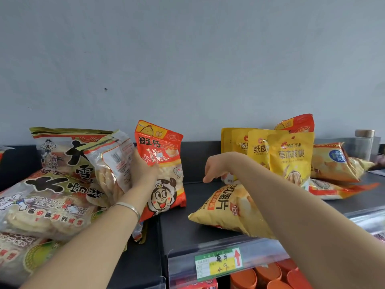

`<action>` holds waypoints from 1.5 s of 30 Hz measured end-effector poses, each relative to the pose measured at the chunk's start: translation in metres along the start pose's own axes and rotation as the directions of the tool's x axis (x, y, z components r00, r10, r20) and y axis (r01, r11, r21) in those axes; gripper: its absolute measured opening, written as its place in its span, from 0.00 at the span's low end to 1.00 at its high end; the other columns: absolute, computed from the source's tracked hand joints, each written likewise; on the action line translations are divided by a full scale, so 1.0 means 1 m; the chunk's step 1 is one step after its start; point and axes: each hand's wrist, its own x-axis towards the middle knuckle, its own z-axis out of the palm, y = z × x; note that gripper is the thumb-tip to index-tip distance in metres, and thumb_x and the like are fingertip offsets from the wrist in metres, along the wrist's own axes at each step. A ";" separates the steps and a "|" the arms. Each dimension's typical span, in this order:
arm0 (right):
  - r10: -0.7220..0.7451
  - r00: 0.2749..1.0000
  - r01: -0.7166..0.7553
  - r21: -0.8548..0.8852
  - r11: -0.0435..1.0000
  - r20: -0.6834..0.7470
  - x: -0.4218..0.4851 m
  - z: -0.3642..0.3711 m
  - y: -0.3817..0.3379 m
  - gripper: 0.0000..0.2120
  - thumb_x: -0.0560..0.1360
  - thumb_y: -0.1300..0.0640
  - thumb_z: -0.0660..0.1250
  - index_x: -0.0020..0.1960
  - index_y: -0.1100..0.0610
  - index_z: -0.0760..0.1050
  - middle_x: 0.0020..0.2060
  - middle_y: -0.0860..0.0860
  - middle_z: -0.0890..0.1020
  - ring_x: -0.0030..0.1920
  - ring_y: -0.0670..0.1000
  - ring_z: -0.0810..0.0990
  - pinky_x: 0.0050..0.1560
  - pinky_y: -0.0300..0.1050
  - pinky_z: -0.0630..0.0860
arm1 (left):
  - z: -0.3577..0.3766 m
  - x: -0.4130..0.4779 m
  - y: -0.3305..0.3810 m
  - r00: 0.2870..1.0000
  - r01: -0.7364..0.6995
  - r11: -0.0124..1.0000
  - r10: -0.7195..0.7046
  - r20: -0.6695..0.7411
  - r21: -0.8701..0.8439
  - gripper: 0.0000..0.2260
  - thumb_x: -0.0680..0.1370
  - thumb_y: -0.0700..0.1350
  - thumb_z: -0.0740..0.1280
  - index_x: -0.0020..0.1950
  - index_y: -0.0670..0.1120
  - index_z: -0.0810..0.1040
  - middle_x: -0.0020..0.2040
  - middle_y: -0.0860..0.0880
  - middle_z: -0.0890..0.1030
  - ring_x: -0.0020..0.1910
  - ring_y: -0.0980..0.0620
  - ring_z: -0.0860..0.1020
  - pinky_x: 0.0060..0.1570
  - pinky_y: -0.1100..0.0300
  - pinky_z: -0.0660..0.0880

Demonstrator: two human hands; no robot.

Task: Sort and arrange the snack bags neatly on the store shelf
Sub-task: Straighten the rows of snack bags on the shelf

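Note:
My left hand (142, 170) grips the left edge of an upright red snack bag (164, 184) with a cartoon face, thumb on its front. A clear rice cracker bag (112, 163) leans against the back of that hand. My right hand (214, 167) hangs over the dark shelf (183, 230) with its fingers loosely curled and holds nothing. Beneath that forearm a yellow chip bag (225, 211) lies flat. Yellow walnut pouches (289, 155) stand in a row just right of my right hand.
Large rice cracker bags (41, 197) are piled at the left. More yellow chip bags (331, 163) lie at the right, with another red bag (300, 122) behind the pouches and a jar (364, 142) at the far right. A price label (218, 263) marks the shelf's front edge.

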 end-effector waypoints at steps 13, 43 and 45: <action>0.109 0.993 -0.115 -0.197 0.974 -0.044 0.022 0.028 0.012 0.21 0.77 0.55 0.67 0.67 0.60 0.70 0.50 0.53 0.75 0.49 0.49 0.76 0.51 0.40 0.74 | 0.017 -0.037 0.005 0.673 -0.570 0.769 0.235 0.702 0.289 0.16 0.78 0.48 0.64 0.66 0.52 0.72 0.66 0.50 0.71 0.66 0.52 0.69 0.63 0.61 0.65; -0.184 0.591 0.252 -0.037 0.967 -0.785 -0.008 -0.030 -0.024 0.14 0.80 0.53 0.58 0.62 0.52 0.77 0.56 0.49 0.80 0.54 0.53 0.78 0.42 0.43 0.70 | 0.001 -0.013 0.027 0.659 0.433 0.894 -0.229 0.717 -0.112 0.42 0.59 0.50 0.79 0.69 0.46 0.64 0.50 0.38 0.82 0.40 0.42 0.82 0.35 0.52 0.79; -0.139 0.556 0.260 0.012 0.966 -0.820 -0.009 -0.033 -0.017 0.15 0.80 0.53 0.58 0.63 0.52 0.76 0.58 0.50 0.79 0.57 0.54 0.77 0.45 0.44 0.70 | 0.000 -0.008 0.031 0.744 0.445 0.864 -0.211 0.633 -0.235 0.35 0.63 0.49 0.78 0.66 0.45 0.68 0.49 0.40 0.82 0.41 0.43 0.82 0.37 0.51 0.78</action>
